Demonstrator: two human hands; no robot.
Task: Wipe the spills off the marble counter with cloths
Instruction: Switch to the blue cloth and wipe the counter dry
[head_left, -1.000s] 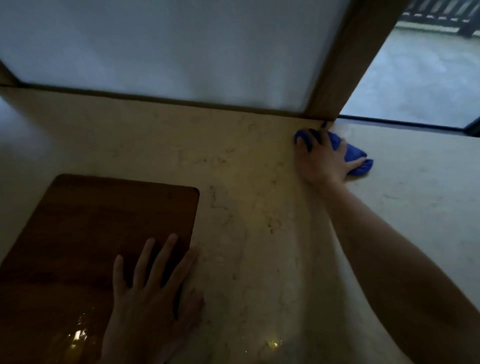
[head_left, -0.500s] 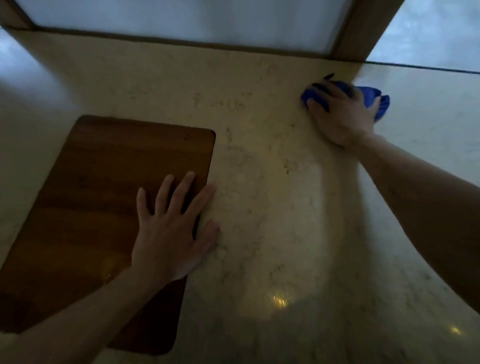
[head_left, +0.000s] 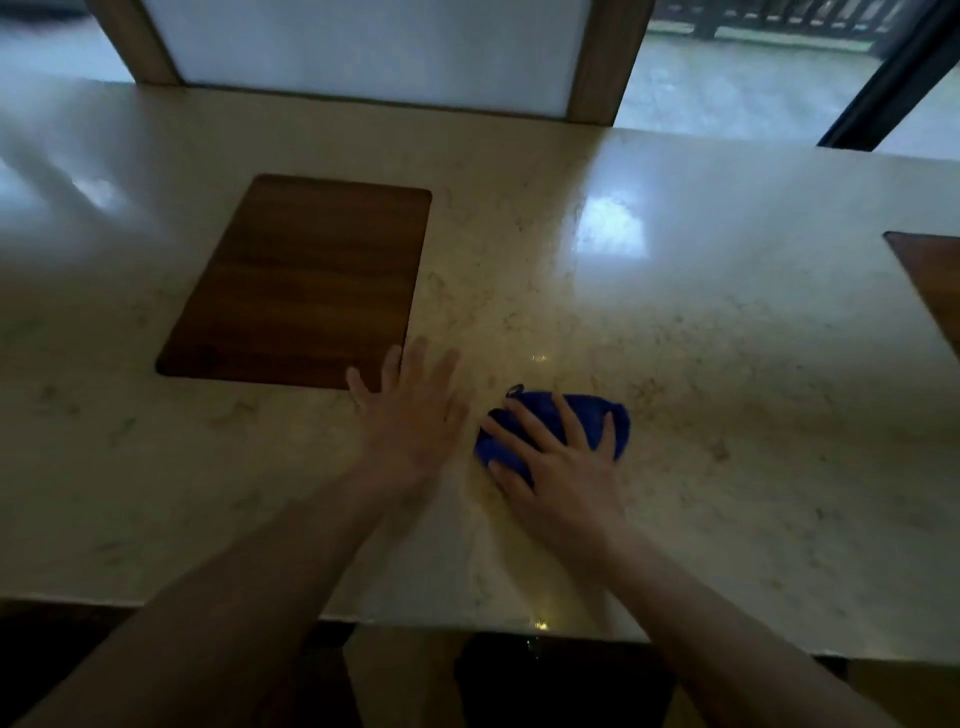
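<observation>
the blue cloth (head_left: 558, 423) lies bunched on the marble counter (head_left: 727, 364) near its front edge, pressed flat under the right hand (head_left: 558, 462) — fingers spread. the left hand (head_left: 410, 410) is open beside the wooden board (head_left: 306, 280). bunched so, it may smear — no spill shows clearly.

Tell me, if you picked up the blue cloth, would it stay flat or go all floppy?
Probably floppy: the cloth is bunched into a soft lump under the right hand, not lying stiff. It likely weighs little, since it looks thin and small. On the shiny counter it should slide easily when pushed, and it won't roll or tip.
</observation>
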